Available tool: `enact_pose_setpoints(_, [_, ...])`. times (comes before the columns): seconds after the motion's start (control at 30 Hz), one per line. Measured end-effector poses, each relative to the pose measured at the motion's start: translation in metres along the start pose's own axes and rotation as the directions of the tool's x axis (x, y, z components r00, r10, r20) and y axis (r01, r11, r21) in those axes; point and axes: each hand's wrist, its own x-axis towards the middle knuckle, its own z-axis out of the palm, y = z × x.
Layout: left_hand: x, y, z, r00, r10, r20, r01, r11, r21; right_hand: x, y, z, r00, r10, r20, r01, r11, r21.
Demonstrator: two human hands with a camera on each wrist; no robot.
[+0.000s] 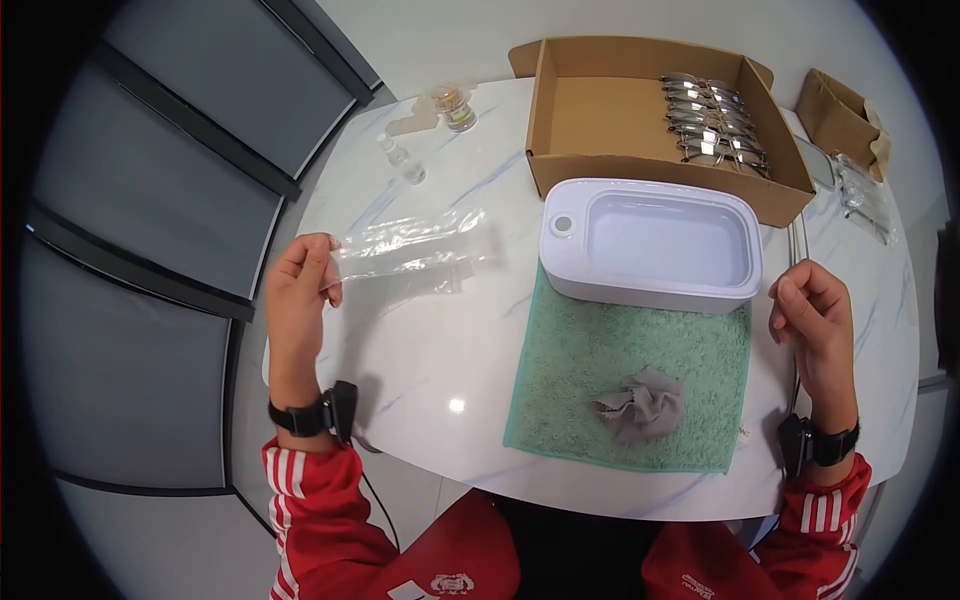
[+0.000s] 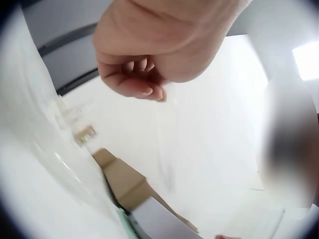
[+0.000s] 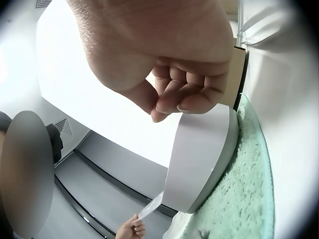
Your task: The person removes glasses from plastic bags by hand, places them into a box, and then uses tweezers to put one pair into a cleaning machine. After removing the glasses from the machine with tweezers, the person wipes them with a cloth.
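My left hand pinches one end of a clear plastic bag between thumb and fingers, over the left part of the table. The bag extends to the right and looks flat. In the left wrist view the fingers are curled in, and the bag is barely visible. My right hand hangs beside the right end of a white oblong tub with a round button, its fingers loosely curled around nothing. The tub stands on the far part of a green towel. A crumpled grey cloth lies on the towel nearer me.
Behind the tub, a cardboard box holds several pairs of glasses at its right. A small clear bottle and a jar stand at the back left. A brown carton and plastic packets lie far right.
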Motion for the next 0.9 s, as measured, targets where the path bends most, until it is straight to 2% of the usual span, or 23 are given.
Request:
enact_pose_setpoints(0.03, [0.006,-0.009,-0.015,1.0,0.002,-0.003,-0.002,1.0,0.006,0.0,0.0,0.003,1.0,-0.004,0.007,0.004,0.999,-0.036])
enact_pose_setpoints(0.1, [0.016,-0.019,-0.033,0.977,-0.213,0.003,0.209,0.964,0.166,0.0,-0.002,0.005,1.0,0.007,0.009,-0.006,0.999,-0.045])
enact_pose_setpoints(0.13, [0.018,-0.02,-0.035,0.978,-0.21,0.003,0.206,0.964,0.167,-0.001,-0.003,0.006,1.0,0.021,0.007,-0.02,0.998,-0.061])
enact_pose_setpoints(0.2, [0.021,-0.02,-0.038,0.933,-0.34,-0.115,0.357,0.854,0.379,-0.001,-0.002,0.006,1.0,0.012,0.003,-0.011,0.998,-0.059])
enact_pose_setpoints(0.23, [0.023,-0.025,-0.04,0.934,-0.337,-0.116,0.355,0.855,0.378,-0.001,-0.001,0.006,1.0,0.006,-0.002,-0.006,0.998,-0.058])
enact_pose_setpoints(0.27, [0.025,-0.034,-0.042,0.978,-0.146,-0.152,0.209,0.76,0.616,-0.001,-0.001,0.007,1.0,0.004,0.0,-0.004,0.998,-0.058])
enact_pose_setpoints(0.3, [0.026,-0.033,-0.041,0.99,0.05,-0.135,0.081,0.58,0.81,-0.001,-0.001,0.007,1.0,0.007,-0.003,-0.007,0.998,-0.063])
enact_pose_setpoints(0.33, [0.025,-0.032,-0.039,0.989,0.051,-0.14,0.085,0.581,0.81,-0.001,-0.001,0.008,1.0,0.01,-0.004,-0.01,0.998,-0.069])
enact_pose_setpoints(0.37, [0.026,-0.031,-0.032,0.971,0.23,-0.07,-0.056,0.501,0.864,0.0,-0.001,0.008,1.0,0.006,0.002,-0.006,0.998,-0.07])
enact_pose_setpoints(0.4, [0.026,-0.027,-0.021,0.919,0.395,0.015,-0.184,0.393,0.901,-0.001,-0.002,0.008,1.0,0.009,0.011,-0.008,0.997,-0.07])
enact_pose_setpoints(0.43, [0.025,-0.02,-0.008,0.918,0.397,0.009,-0.18,0.394,0.901,-0.001,-0.002,0.008,1.0,0.011,0.019,-0.01,0.997,-0.072])
enact_pose_setpoints(0.5, [0.023,-0.006,0.018,0.993,0.099,0.064,-0.109,0.568,0.815,-0.001,-0.001,0.008,1.0,0.006,0.02,-0.005,0.997,-0.076])
enact_pose_setpoints(0.53, [0.027,-0.008,0.027,0.993,0.101,0.06,-0.108,0.571,0.814,0.0,0.0,0.008,1.0,0.004,0.016,-0.003,0.997,-0.077])
enact_pose_setpoints(0.6, [0.035,-0.017,0.04,0.972,-0.11,0.208,-0.109,0.574,0.812,-0.001,-0.001,0.008,1.0,0.006,0.023,-0.004,0.997,-0.078])
enact_pose_setpoints(0.63, [0.036,-0.023,0.044,0.972,-0.105,0.21,-0.113,0.575,0.81,-0.001,-0.001,0.008,1.0,0.011,0.028,-0.008,0.997,-0.075])
enact_pose_setpoints(0.7, [0.04,-0.029,0.052,0.944,-0.224,0.243,-0.096,0.519,0.85,-0.002,-0.003,0.007,0.999,0.007,0.037,-0.004,0.997,-0.08])
enact_pose_setpoints(0.83, [0.042,-0.027,0.048,0.947,-0.169,0.274,-0.159,0.494,0.855,-0.003,-0.003,0.008,0.999,0.014,0.044,-0.01,0.996,-0.093])
enact_pose_setpoints(0.87, [0.044,-0.025,0.048,0.949,-0.139,0.284,-0.182,0.494,0.85,-0.004,-0.005,0.008,0.999,0.028,0.035,-0.025,0.996,-0.084])
enact_pose_setpoints(0.9, [0.043,-0.019,0.052,0.964,-0.053,0.262,-0.196,0.528,0.826,-0.003,-0.003,0.005,0.998,0.027,0.049,-0.023,0.996,-0.087])
